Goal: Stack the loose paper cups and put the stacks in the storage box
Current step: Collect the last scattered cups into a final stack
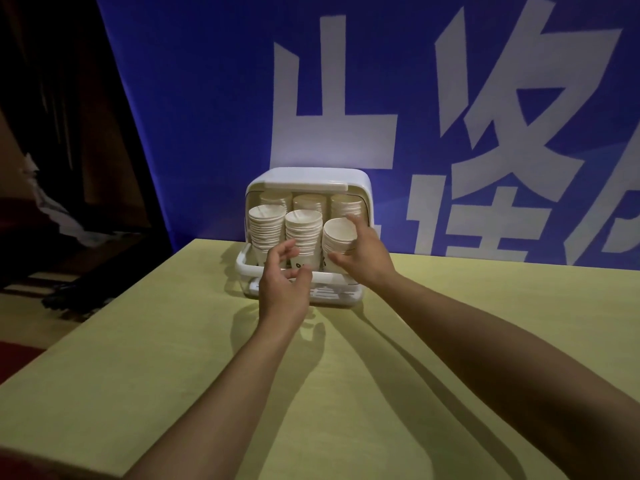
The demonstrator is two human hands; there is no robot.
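Left hand (pixel 282 289) loose, right hand (pixel 360 252) grips front cup stack (pixel 337 242) (storage box (pixel 308 176) full).

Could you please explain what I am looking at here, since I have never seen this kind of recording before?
There is no machine: a person wears a camera on the head, so this single picture looks forward and down along both bare arms. On the yellow-green table stands a white plastic storage box with its front open, in front of a blue banner with large white characters. Inside are stacks of white paper cups: three at the back and three in front. The right hand has its fingers curled round the front right stack of cups, apparently setting it in place. The left hand hangs near the box front with loosely curled fingers, holding nothing.
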